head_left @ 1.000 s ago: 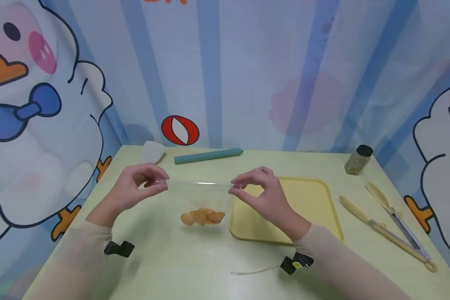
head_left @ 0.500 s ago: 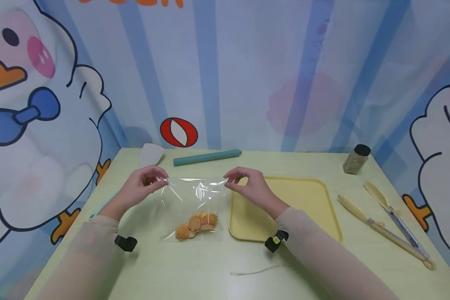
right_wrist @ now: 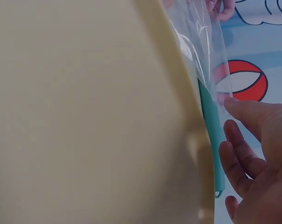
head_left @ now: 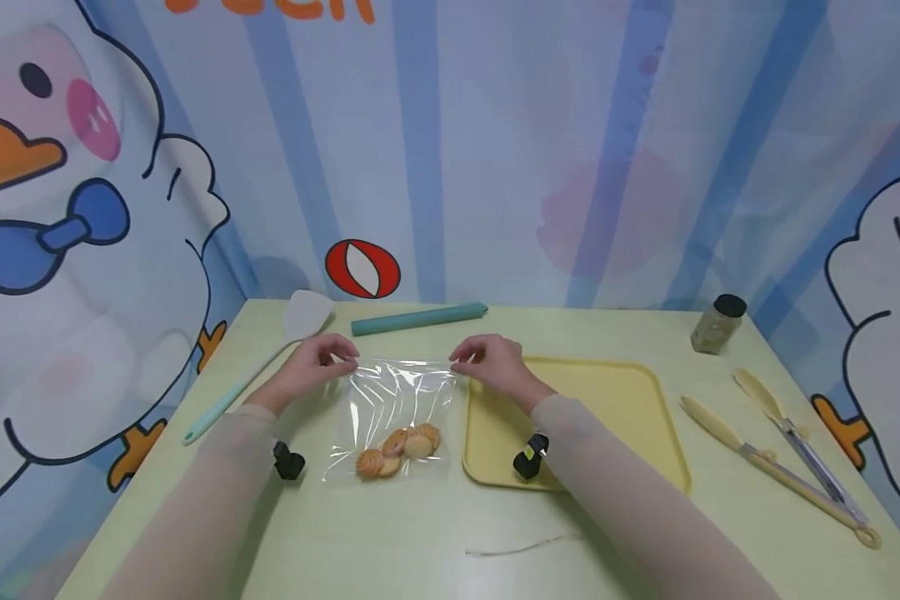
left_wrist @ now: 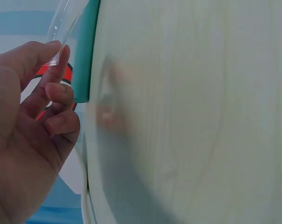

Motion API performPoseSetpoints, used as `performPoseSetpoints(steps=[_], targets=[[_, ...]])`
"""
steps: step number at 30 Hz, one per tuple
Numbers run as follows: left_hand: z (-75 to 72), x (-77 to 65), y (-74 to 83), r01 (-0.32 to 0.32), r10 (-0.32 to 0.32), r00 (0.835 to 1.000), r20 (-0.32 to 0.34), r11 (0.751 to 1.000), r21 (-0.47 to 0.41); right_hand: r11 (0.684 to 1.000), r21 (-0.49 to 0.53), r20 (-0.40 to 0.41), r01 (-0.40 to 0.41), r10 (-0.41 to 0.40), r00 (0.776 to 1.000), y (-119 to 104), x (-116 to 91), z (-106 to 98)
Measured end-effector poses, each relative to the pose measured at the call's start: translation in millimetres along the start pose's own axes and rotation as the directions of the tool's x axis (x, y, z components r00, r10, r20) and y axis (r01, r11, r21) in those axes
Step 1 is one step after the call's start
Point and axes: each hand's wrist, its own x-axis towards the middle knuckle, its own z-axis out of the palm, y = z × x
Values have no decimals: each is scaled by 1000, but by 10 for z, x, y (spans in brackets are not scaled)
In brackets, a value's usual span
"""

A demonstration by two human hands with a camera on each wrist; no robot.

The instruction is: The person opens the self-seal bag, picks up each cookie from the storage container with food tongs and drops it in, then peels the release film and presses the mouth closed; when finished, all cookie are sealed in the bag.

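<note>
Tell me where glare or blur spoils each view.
Head view: sharp, with glare streaks on the clear bag. Left wrist view: table soft, blurred smudge near the left hand. Right wrist view: yellow tray fills the frame, out of focus.

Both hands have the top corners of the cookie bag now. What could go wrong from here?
The clear bag is held only by pinches from the left hand and right hand; the thin film could slip free. If its mouth is unsealed, which I cannot tell, tilting might spill the cookies. Pressing down could crush them.
</note>
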Motion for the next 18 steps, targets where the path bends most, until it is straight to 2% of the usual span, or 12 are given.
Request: performPoseSetpoints(steps=[5,9,14,18], targets=[[78,164,-103,16,-18,1000,19,996,87,999,-34,-1,-4,4,1000,99,40,16],[101,251,-109,4,-9,999,34,988,153,999,-40,-21,-2,1,1000,150,52,8],[75,167,-34,-3,4,1000,-4,975,223,1000,12,-47,9,-8,999,114,-46,-52],[67,-18,146,34,-17,998,-55,942,333,1000,7,-33,27,-27,999,79,-188,-172]])
